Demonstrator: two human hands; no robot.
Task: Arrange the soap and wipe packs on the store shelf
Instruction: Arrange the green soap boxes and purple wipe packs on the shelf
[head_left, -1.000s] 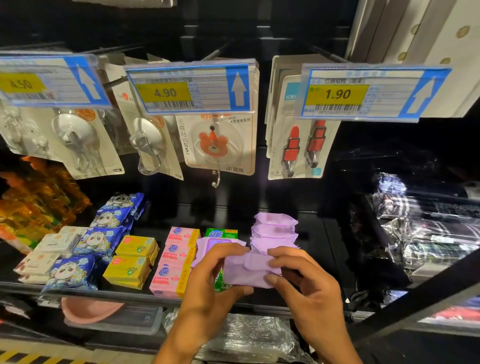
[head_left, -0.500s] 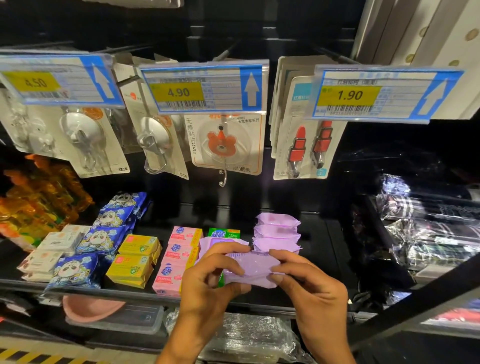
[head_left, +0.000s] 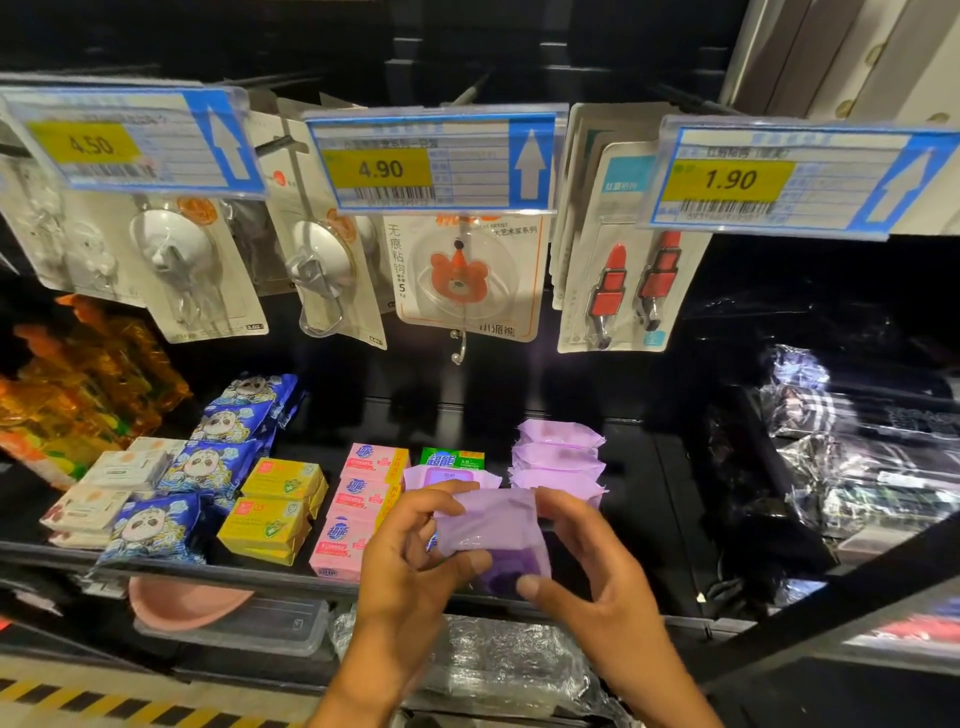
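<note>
A purple wipe pack (head_left: 493, 535) is held over the front edge of the black shelf (head_left: 291, 578). My left hand (head_left: 415, 561) pinches its left side and my right hand (head_left: 587, 566) grips its right side. Behind it lies a stack of three purple packs (head_left: 558, 460) and one more purple pack (head_left: 447, 475) to their left. Pink soap boxes (head_left: 358, 506) sit in a row left of my hands, with a green soap box (head_left: 452, 460) behind. Yellow soap boxes (head_left: 278, 506), blue panda wipe packs (head_left: 208, 462) and white soap boxes (head_left: 111, 486) lie further left.
Price tags (head_left: 431, 163) and hanging hook cards (head_left: 467, 280) hang just above the shelf. Orange packets (head_left: 78, 379) are at the far left, black wrapped goods (head_left: 857, 457) at the right. A pink bowl (head_left: 182, 603) and clear containers (head_left: 249, 626) sit on the shelf below.
Both hands have turned the purple pack from lying flat to a more upright tilt and drawn it slightly toward me. The view has shifted a little left.
</note>
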